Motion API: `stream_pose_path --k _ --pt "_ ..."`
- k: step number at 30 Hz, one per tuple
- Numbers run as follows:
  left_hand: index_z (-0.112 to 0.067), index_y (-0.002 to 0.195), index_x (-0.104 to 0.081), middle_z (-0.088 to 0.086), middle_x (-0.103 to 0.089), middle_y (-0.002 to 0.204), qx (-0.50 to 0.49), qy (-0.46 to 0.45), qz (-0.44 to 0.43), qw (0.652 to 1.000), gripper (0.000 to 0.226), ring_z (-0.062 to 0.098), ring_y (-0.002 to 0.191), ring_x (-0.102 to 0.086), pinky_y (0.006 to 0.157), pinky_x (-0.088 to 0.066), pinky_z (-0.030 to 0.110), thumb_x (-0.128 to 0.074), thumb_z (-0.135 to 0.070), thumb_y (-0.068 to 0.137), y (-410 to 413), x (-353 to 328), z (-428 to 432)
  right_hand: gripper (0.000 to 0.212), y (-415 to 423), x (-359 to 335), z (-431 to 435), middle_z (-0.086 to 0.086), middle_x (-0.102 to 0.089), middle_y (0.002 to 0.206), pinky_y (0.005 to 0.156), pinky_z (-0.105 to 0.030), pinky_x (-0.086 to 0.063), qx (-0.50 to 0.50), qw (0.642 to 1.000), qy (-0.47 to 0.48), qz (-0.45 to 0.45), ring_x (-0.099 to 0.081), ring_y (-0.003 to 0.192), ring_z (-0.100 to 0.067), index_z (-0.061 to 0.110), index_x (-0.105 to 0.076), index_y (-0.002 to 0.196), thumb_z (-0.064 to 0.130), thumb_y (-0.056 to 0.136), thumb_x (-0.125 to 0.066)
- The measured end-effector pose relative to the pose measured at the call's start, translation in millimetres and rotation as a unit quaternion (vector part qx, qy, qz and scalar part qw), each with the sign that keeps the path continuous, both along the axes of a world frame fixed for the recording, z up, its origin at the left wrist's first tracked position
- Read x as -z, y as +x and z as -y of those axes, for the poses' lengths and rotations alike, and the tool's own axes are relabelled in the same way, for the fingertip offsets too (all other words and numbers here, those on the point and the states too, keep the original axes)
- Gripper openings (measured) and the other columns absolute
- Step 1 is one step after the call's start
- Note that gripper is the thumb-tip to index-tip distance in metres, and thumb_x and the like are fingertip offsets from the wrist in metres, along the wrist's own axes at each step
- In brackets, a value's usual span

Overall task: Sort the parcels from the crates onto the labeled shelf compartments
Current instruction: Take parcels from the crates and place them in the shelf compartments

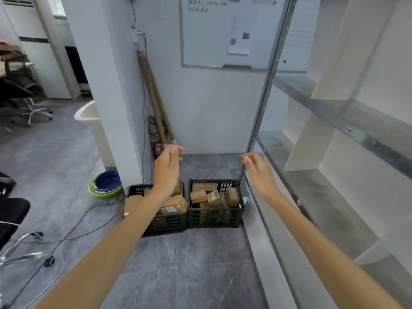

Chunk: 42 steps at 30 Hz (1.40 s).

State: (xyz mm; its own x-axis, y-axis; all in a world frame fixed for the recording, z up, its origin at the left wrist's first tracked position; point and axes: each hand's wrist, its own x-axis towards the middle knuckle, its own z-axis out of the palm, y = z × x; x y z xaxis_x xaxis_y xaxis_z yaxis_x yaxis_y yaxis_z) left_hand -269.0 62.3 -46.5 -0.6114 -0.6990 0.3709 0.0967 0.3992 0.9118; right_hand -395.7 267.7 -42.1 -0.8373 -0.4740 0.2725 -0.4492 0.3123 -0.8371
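Two black plastic crates stand side by side on the grey floor against the wall. The left crate [166,224] holds larger brown cardboard parcels [175,202]. Several small brown boxes [211,196] fill the right crate [215,216]. My left hand [168,167] hovers above the left crate, fingers loosely curled, holding nothing. My right hand [259,171] is raised above the right crate near the shelf's upright post, fingers apart and empty. The metal shelf [334,121] with white dividers runs along the right, its compartments bare, with small labels [349,130] on the shelf edges.
A white pillar [107,85] rises left of the crates, with long cardboard tubes [156,101] leaning in the corner. Stacked bowls [106,185] and loose cables [73,228] lie on the floor at left. Office chairs [13,219] stand further left. A whiteboard [223,30] hangs on the back wall.
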Motion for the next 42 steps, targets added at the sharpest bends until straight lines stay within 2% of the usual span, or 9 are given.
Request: stream_pose_path --k 6,10,14,20,26,28,32,38,42 --pt "-0.01 0.091 -0.06 -0.002 -0.062 0.089 0.028 0.004 0.031 0.999 0.032 0.014 0.088 -0.059 0.077 -0.044 0.019 -0.032 -0.021 0.102 -85 11 0 0.025 -79 19 7 -0.001 -0.063 0.101 0.077 -0.011 -0.038 -0.014 1.0 0.006 0.007 -0.057 0.097 -0.014 0.01 -0.059 0.108 0.023 0.101 -0.039" --pt "-0.01 0.094 -0.061 -0.003 -0.062 0.091 0.031 0.001 0.043 0.999 0.033 0.01 0.088 -0.059 0.08 -0.045 0.022 -0.031 -0.023 0.102 -131 23 3 0.024 -127 34 9 -0.001 -0.063 0.102 0.081 -0.02 -0.039 -0.023 0.999 0.022 0.018 -0.057 0.098 -0.015 0.009 -0.059 0.108 0.022 0.101 -0.039" --pt "-0.013 0.094 -0.061 -0.007 -0.061 0.09 0.024 0.013 0.062 0.998 0.031 0.009 0.087 -0.058 0.079 -0.044 0.022 -0.032 -0.021 0.102 -161 39 10 0.025 -159 48 18 0.002 -0.062 0.1 0.076 -0.013 -0.038 -0.021 0.998 0.036 0.036 -0.056 0.097 -0.012 0.01 -0.059 0.109 0.022 0.101 -0.039" --pt "-0.012 0.093 -0.061 -0.001 -0.063 0.093 0.018 0.019 0.095 0.995 0.032 0.011 0.086 -0.058 0.069 -0.039 0.004 -0.031 -0.02 0.102 -204 60 34 0.02 -202 68 58 0.002 -0.063 0.1 0.081 -0.024 -0.041 -0.044 0.995 0.063 0.064 -0.059 0.098 -0.015 0.016 -0.058 0.104 0.024 0.101 -0.04" --pt "-0.017 0.091 -0.06 -0.003 -0.062 0.092 0.044 0.035 0.123 0.991 0.029 0.018 0.092 -0.06 0.085 -0.046 0.029 -0.033 -0.019 0.101 -268 87 77 0.019 -255 92 109 0.004 -0.063 0.096 0.084 -0.027 -0.042 -0.053 0.992 0.091 0.071 -0.058 0.097 -0.014 0.019 -0.058 0.103 0.026 0.1 -0.04" --pt "-0.018 0.091 -0.059 -0.004 -0.062 0.093 0.055 0.037 0.139 0.988 0.028 0.016 0.094 -0.06 0.087 -0.046 0.028 -0.033 -0.02 0.101 -285 96 92 0.02 -273 100 127 0.003 -0.063 0.097 0.084 -0.027 -0.042 -0.047 0.991 0.098 0.082 -0.058 0.097 -0.014 0.017 -0.059 0.104 0.025 0.1 -0.04" --pt "-0.015 0.094 -0.06 -0.003 -0.062 0.095 0.073 0.044 0.172 0.981 0.029 0.01 0.09 -0.056 0.077 -0.038 0.017 -0.033 -0.021 0.102 -314 110 118 0.023 -302 118 157 -0.002 -0.064 0.102 0.084 -0.027 -0.041 -0.048 0.984 0.127 0.118 -0.058 0.099 -0.016 0.011 -0.059 0.108 0.023 0.1 -0.041" --pt "-0.013 0.095 -0.061 -0.004 -0.061 0.092 0.085 0.052 0.21 0.973 0.03 0.01 0.086 -0.057 0.074 -0.04 0.018 -0.033 -0.022 0.102 -365 135 154 0.024 -346 143 190 -0.003 -0.064 0.101 0.081 -0.025 -0.039 -0.03 0.979 0.142 0.14 -0.058 0.099 -0.018 0.01 -0.06 0.108 0.023 0.1 -0.041" --pt "-0.014 0.092 -0.06 -0.002 -0.061 0.092 0.088 0.097 0.229 0.965 0.027 0.014 0.09 -0.058 0.082 -0.043 0.025 -0.035 -0.021 0.102 -395 147 164 0.025 -373 149 198 -0.011 -0.066 0.102 0.087 -0.034 -0.043 -0.02 0.976 0.147 0.16 -0.059 0.098 -0.023 0.007 -0.06 0.108 0.021 0.1 -0.041"
